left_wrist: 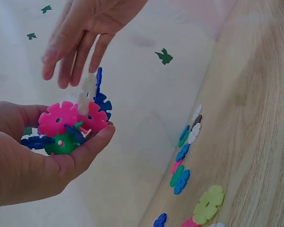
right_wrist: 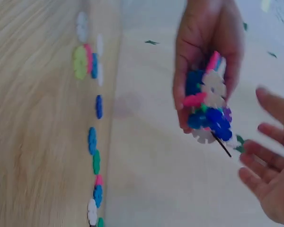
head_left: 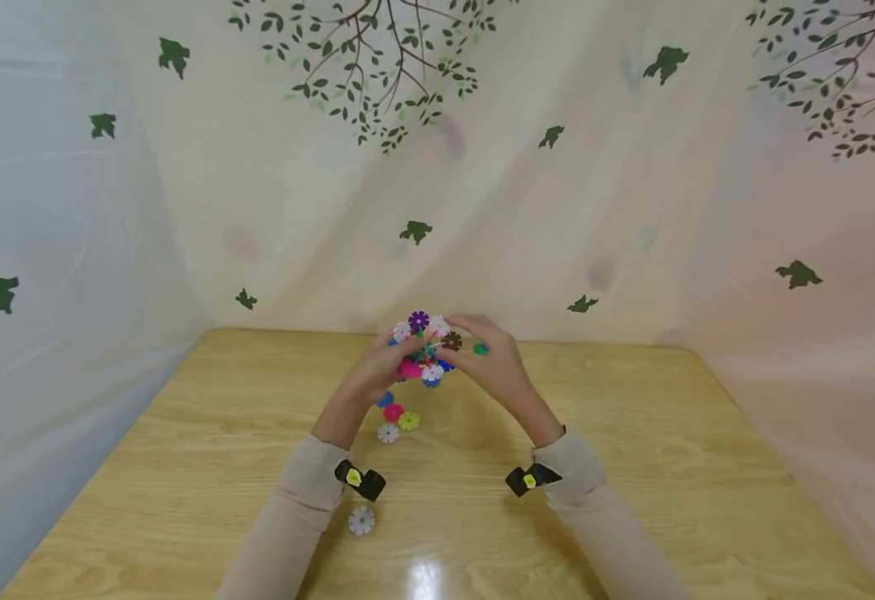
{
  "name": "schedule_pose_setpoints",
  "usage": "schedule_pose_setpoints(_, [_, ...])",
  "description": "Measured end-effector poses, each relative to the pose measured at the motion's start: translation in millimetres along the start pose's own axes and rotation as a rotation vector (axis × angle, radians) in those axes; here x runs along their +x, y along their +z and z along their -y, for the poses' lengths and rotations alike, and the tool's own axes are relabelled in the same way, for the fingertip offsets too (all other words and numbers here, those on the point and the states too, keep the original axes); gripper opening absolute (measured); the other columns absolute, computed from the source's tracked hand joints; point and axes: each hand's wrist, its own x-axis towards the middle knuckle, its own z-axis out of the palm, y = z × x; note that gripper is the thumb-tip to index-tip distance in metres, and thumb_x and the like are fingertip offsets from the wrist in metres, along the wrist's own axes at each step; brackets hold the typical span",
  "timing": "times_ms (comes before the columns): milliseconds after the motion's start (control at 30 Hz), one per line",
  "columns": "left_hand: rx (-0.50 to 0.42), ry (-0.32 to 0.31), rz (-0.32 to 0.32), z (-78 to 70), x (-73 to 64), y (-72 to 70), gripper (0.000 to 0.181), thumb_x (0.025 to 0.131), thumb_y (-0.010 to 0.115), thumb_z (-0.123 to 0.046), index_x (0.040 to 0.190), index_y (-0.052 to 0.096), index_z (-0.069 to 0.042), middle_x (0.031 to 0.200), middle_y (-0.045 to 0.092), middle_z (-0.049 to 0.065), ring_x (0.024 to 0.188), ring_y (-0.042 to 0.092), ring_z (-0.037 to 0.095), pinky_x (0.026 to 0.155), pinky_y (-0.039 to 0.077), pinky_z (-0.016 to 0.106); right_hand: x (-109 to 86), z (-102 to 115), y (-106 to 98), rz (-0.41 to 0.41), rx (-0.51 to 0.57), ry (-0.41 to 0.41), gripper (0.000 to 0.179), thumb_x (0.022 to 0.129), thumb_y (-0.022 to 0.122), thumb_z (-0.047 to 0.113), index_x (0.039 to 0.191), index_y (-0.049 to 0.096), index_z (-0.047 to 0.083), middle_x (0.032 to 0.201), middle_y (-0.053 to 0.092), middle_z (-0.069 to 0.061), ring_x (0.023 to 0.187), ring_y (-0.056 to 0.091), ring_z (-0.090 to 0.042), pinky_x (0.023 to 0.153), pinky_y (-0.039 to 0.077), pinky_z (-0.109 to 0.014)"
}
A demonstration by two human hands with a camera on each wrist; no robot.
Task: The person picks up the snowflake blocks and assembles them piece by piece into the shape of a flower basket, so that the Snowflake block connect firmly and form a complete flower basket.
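Note:
My left hand (head_left: 373,371) holds a cluster of interlocking snowflake discs, its thumb and fingers curled round the lower part. In the left wrist view, pink discs (left_wrist: 58,119), a green disc (left_wrist: 62,143) and blue and white ones show in the cluster. A purple disc (head_left: 418,320) and a brown disc (head_left: 451,341) stand at its far and right sides. My right hand (head_left: 493,358) is beside the cluster with fingers extended and spread; in the right wrist view, a gap separates its fingertips from the discs. The left palm hides part of the cluster.
Loose discs lie on the wooden table (head_left: 632,433): a yellow disc (head_left: 408,421), a pink disc (head_left: 393,412) and a white disc (head_left: 388,433) near the left wrist. Another white disc (head_left: 361,521) lies nearer. Several more form a line along the far edge. A leaf-patterned curtain (head_left: 482,250) hangs behind.

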Motion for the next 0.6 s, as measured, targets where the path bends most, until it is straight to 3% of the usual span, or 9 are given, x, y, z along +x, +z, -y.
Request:
schedule_pose_setpoints(167, [-0.048,0.012,0.043,-0.5,-0.3,0.8,0.042,0.109,0.037,-0.019,0.137,0.051,0.008,0.097,0.065,-0.004,0.084,0.067,0.006,0.082,0.058,0.022,-5.9,3.6,4.7,0.12,-0.281,-0.299,0.064,0.078,0.088,0.023,0.136,0.066,0.008,0.146,0.058,-0.015,0.142,0.048,-0.034,0.112,0.046,-0.049])
schedule_pose_setpoints(267, [-0.11,0.04,0.112,-1.6,-1.5,0.8,0.045,0.11,0.03,-0.019,0.139,0.049,0.011,0.1,0.068,-0.004,0.089,0.071,0.007,0.088,0.059,0.026,-6.5,1.4,8.1,0.1,-0.422,-0.423,0.062,0.077,0.088,0.019,0.134,0.067,0.007,0.141,0.061,-0.018,0.137,0.053,-0.037,0.111,0.047,-0.047])
schedule_pose_setpoints(367, [-0.169,0.054,0.165,-3.0,-2.8,1.3,0.046,0.111,0.025,-0.021,0.137,0.051,0.007,0.1,0.071,-0.006,0.092,0.073,0.008,0.092,0.059,0.031,-6.3,-3.0,11.0,0.054,-0.484,-0.502,0.057,0.078,0.087,0.01,0.131,0.068,0.004,0.135,0.065,-0.019,0.129,0.059,-0.037,0.107,0.051,-0.045])
schedule_pose_setpoints(433, [-0.18,0.042,0.162,-4.5,-3.3,1.8,0.049,0.111,0.025,-0.027,0.133,0.053,0.007,0.097,0.073,-0.004,0.093,0.074,0.011,0.097,0.058,0.036,-6.2,-4.0,11.1,0.012,-0.481,-0.523,0.054,0.078,0.087,0.006,0.128,0.069,0.003,0.132,0.066,-0.02,0.125,0.063,-0.037,0.102,0.054,-0.044])
schedule_pose_setpoints(500, [-0.151,0.017,0.158,-6.9,-3.9,1.6,0.057,0.111,0.023,-0.038,0.138,0.049,0.006,0.105,0.072,0.0,0.104,0.072,0.016,0.108,0.051,0.043,-5.5,-3.7,9.9,-0.009,-0.429,-0.492,0.051,0.079,0.085,0.005,0.128,0.069,0.002,0.131,0.067,-0.019,0.124,0.064,-0.036,0.101,0.055,-0.044])
schedule_pose_setpoints(600, [-0.083,-0.019,0.143,-10.6,-4.8,0.0,0.074,0.108,0.021,-0.053,0.152,0.035,0.005,0.13,0.065,0.016,0.13,0.059,0.032,0.12,0.036,0.052,-4.2,-2.0,4.6,-0.007,-0.238,-0.33,0.05,0.083,0.083,0.007,0.13,0.068,0.002,0.131,0.068,-0.017,0.123,0.065,-0.032,0.101,0.055,-0.041])
